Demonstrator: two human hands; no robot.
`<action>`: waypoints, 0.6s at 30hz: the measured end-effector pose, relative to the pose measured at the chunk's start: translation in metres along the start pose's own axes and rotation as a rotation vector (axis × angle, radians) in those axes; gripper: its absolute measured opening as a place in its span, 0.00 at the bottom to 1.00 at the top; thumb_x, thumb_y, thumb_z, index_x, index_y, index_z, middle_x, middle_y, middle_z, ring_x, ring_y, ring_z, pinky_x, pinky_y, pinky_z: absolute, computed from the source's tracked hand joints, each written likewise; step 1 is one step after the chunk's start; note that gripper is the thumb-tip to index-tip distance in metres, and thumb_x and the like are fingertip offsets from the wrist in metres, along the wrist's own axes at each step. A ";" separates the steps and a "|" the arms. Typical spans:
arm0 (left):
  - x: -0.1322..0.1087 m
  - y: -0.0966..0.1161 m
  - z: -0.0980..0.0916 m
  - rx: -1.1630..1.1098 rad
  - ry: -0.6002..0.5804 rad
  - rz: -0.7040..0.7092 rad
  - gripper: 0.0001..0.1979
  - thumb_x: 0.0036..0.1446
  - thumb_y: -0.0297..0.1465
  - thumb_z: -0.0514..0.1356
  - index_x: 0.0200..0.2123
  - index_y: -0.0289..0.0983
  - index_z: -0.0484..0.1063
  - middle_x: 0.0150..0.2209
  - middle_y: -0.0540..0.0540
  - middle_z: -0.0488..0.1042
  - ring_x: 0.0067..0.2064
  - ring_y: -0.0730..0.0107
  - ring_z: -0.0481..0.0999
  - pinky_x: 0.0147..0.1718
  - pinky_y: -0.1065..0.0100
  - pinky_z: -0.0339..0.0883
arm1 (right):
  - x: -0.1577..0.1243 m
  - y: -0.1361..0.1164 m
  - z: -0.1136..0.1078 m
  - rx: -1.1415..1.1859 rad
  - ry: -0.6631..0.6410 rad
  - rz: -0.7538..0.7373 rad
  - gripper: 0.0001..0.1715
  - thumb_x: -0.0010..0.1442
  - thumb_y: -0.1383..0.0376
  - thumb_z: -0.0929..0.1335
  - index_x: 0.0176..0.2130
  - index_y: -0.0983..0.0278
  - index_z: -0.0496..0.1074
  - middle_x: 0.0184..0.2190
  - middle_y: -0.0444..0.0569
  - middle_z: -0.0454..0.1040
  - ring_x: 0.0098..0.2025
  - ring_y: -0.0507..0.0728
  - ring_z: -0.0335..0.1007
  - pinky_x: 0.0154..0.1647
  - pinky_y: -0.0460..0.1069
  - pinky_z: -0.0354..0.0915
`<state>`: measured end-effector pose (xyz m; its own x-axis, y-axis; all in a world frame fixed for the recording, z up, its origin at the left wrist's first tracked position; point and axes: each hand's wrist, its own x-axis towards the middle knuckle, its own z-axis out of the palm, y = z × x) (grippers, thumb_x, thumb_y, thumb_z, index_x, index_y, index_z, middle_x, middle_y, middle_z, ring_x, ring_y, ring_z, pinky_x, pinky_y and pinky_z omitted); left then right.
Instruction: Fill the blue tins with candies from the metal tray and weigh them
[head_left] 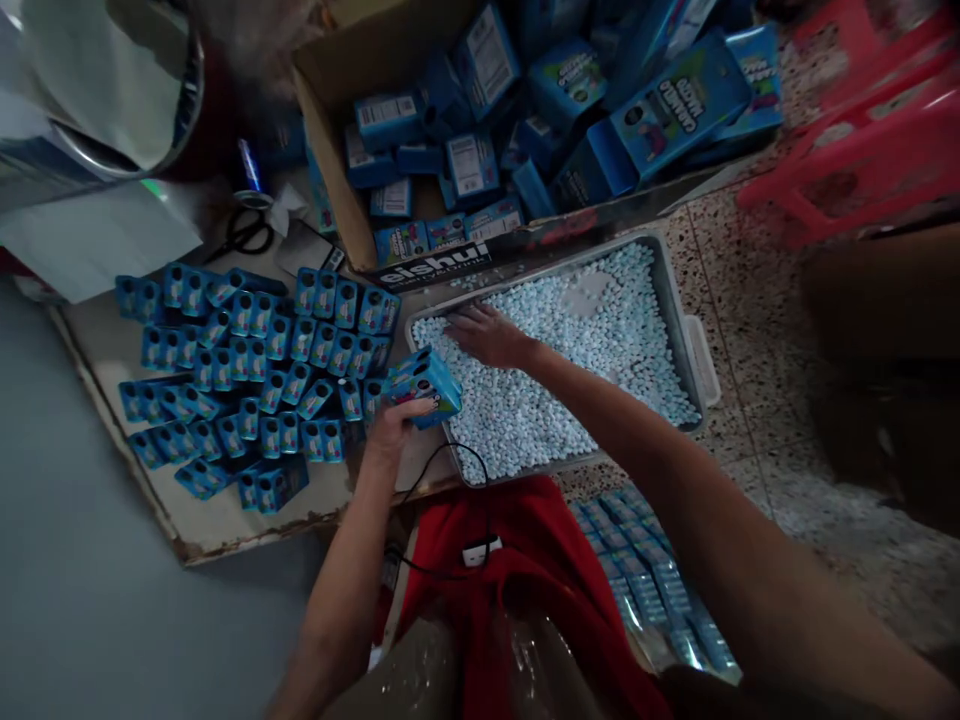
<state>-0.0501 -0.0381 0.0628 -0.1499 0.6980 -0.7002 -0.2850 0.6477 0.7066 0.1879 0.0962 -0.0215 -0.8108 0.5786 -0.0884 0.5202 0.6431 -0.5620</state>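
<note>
My left hand (395, 420) grips a few small blue candy boxes (429, 382) held together, their round top holes facing up, at the tray's left end. My right hand (489, 336) lies with its fingers stretched out on the small pale blue and white candies (517, 420) near the tray's upper left corner. The candies fill a shallow metal tray (679, 330), with a bare patch showing near its far side. Left of the tray, many similar blue boxes (251, 360) stand in uneven rows on the table (225, 530).
An open cardboard carton (352, 215) full of blue boxes stands behind the tray. Scissors (247, 232) and a blue can (251, 170) are at the back left. A black cable (486, 470) crosses the tray's near edge. Red plastic chairs (862, 150) stand right; wrapped blue packs (645, 560) lie below.
</note>
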 end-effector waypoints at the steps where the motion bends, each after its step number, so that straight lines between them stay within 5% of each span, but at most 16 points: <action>1: 0.011 0.000 0.005 -0.015 -0.002 0.001 0.15 0.36 0.35 0.78 0.31 0.41 0.85 0.36 0.48 0.87 0.46 0.49 0.88 0.51 0.53 0.85 | -0.001 0.000 0.005 -0.036 -0.011 0.014 0.26 0.79 0.63 0.65 0.70 0.64 0.76 0.73 0.62 0.72 0.75 0.74 0.61 0.75 0.69 0.58; 6: 0.028 0.001 0.016 -0.031 -0.087 -0.044 0.22 0.35 0.32 0.80 0.39 0.40 0.88 0.42 0.46 0.89 0.43 0.53 0.88 0.45 0.56 0.85 | -0.046 -0.010 0.006 -0.051 0.003 0.179 0.24 0.81 0.62 0.64 0.66 0.62 0.80 0.65 0.61 0.79 0.65 0.71 0.69 0.65 0.65 0.65; 11: 0.016 -0.016 0.024 -0.023 -0.093 -0.010 0.43 0.37 0.30 0.80 0.62 0.45 0.83 0.52 0.49 0.88 0.57 0.48 0.87 0.58 0.51 0.83 | -0.072 0.053 -0.016 -0.074 0.132 0.186 0.26 0.82 0.55 0.63 0.70 0.57 0.79 0.73 0.57 0.74 0.74 0.73 0.62 0.72 0.68 0.59; 14: 0.015 -0.033 0.039 -0.039 -0.151 -0.016 0.44 0.42 0.32 0.79 0.67 0.45 0.80 0.53 0.50 0.88 0.60 0.45 0.86 0.65 0.48 0.79 | -0.078 0.080 -0.009 -0.069 0.146 0.164 0.32 0.80 0.49 0.65 0.74 0.56 0.74 0.77 0.57 0.69 0.76 0.75 0.58 0.74 0.70 0.55; 18: 0.018 -0.055 0.069 -0.053 -0.210 -0.010 0.42 0.44 0.39 0.77 0.66 0.44 0.80 0.53 0.47 0.88 0.61 0.44 0.86 0.67 0.46 0.77 | -0.082 0.063 0.012 0.018 0.202 0.315 0.34 0.79 0.43 0.62 0.70 0.57 0.77 0.74 0.59 0.71 0.72 0.77 0.60 0.72 0.73 0.58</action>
<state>0.0281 -0.0397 0.0182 0.0524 0.7437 -0.6664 -0.3361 0.6415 0.6896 0.2836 0.0829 -0.0598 -0.5418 0.8350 -0.0959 0.7291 0.4101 -0.5479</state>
